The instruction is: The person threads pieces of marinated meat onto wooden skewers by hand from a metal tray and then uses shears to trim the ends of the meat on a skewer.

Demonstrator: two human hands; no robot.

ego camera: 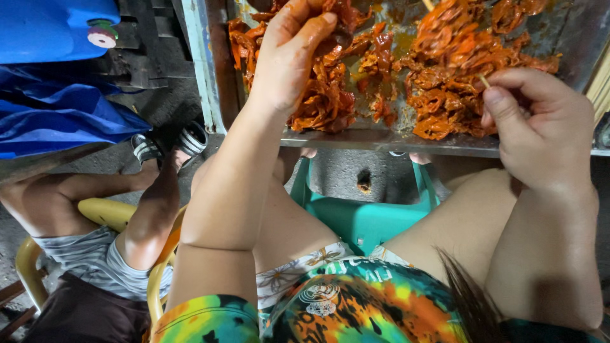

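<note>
A metal tray (356, 138) in front of me holds heaps of orange-red marinated meat pieces (445, 70). My left hand (289, 54), smeared with sauce, rests on the left heap (324, 95) with fingers curled around a piece of meat. My right hand (540, 127) pinches a thin wooden skewer (485, 80) at the near right edge of the tray, its tip poking into the meat. I sit on a teal plastic stool (362, 216), with my knees under the tray.
To the left another person sits on a yellow chair (108, 213), legs stretched toward the tray, wearing sandals (168, 143). A blue container (54, 28) and blue plastic sheet (57, 114) lie at the upper left. Grey concrete floor shows beneath.
</note>
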